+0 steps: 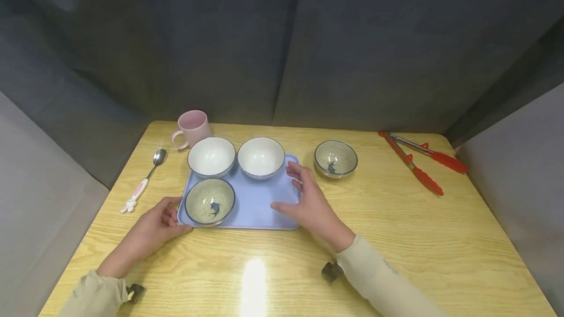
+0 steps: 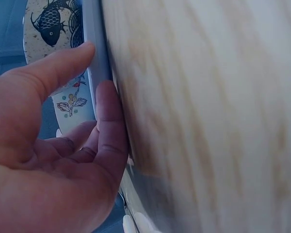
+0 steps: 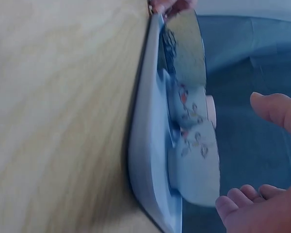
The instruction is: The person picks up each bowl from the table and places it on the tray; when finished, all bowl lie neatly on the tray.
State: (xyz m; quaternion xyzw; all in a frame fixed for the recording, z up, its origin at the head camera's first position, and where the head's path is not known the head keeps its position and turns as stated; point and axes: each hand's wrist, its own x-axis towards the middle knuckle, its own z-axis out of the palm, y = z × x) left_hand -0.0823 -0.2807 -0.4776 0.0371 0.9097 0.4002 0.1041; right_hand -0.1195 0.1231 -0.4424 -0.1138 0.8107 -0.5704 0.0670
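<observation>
A light blue tray (image 1: 260, 204) lies on the table. My left hand (image 1: 152, 226) holds its near left corner, thumb (image 2: 70, 65) and fingers on either side of the rim. Two white bowls (image 1: 212, 157) stand side by side at the tray's back. A speckled bowl (image 1: 209, 202) with a dark fish figure sits at its front left, close to the left hand. Over the tray's right side, my right hand (image 1: 310, 204) hovers with fingers spread and nothing in it. In the right wrist view, this hand (image 3: 266, 204) is apart from the white bowls (image 3: 196, 160).
Another speckled bowl (image 1: 336, 159) stands on the table, right of the tray. Red-handled tongs (image 1: 414, 163) lie opened at the far right. Behind the tray's left end is a pink mug (image 1: 194, 128). A spoon (image 1: 145, 180) with a white and pink handle lies at left.
</observation>
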